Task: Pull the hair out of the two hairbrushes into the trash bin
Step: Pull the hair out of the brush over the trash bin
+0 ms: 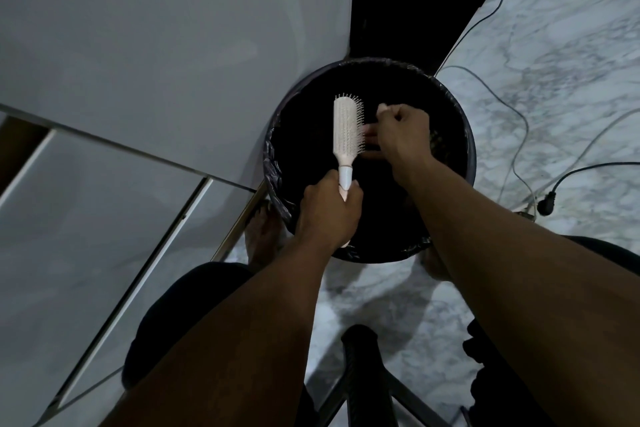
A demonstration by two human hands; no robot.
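from the head view, your left hand [329,208] is wrapped tight around the handle of a pale pink hairbrush [346,135], holding it upright over the open mouth of the trash bin [467,163]. the brush head sits inside the bin's rim line, toward its left half, with the bristles facing right. your right hand [403,135] is curled up just beside those bristles, fingers [372,130] pinched in against them; the fingertips are blurred and you cannot tell whether any hair is between them. both hands hang above the bin's dark inside, so whatever drops from there has the full round opening under it.

the bin is lined with a black bag [273,177] that folds over the rim. its left edge presses close against the grey cabinet front [173,62], and its far edge sits at the foot of a dark panel [398,10], so there is no room on those two sides. to the right the marble floor [554,80] is open, though thin cables [519,135] loop across it and a black plug [547,206] lies near the bin's right side. your bare feet [263,236] stand at the near rim, one on each side. a black chair frame [363,374] sits between your forearms at the bottom edge. only one hairbrush shows here.
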